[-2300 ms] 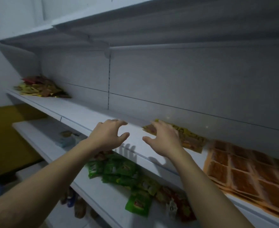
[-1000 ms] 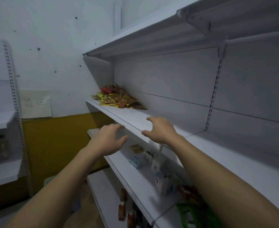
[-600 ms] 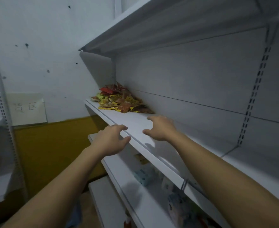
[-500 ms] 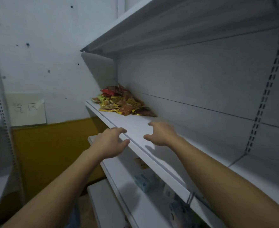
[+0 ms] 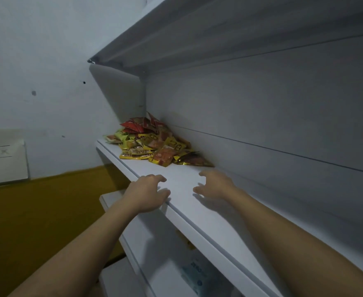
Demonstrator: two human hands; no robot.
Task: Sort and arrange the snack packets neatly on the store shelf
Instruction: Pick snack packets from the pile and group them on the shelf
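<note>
Hands first: we found both empty. The left hand (image 5: 148,194) sat near the centre of the frame at the front lip of the shelf (image 5: 208,221), with its fingers loosely bent over the edge and gripping nothing. We could not tell whether they pressed on the board or merely hung above it. The right hand (image 5: 216,185), just to its right in the frame and farther in over the board, had spread, slackly curled fingers and likewise held nothing.

We judged the step in hand to be the reach toward the stock, with sorting of this heap not yet begun. The snack packets (image 5: 154,146) lay in one loose, mixed heap of red, yellow and orange wrappers overlapping at all angles. The heap sat above the hands in the frame, on the same shelf and against its back panel. Bare board separated it from both hands. The right hand was the nearer, its fingertips just short of the closest gold-edged packet.

The next move, as we judged it, called for carrying the hands up-frame to the heap. They would then pick packets out by colour and lay them flat in rows on the bare board. Loosely piled wrappers could slide off the front lip.
</note>
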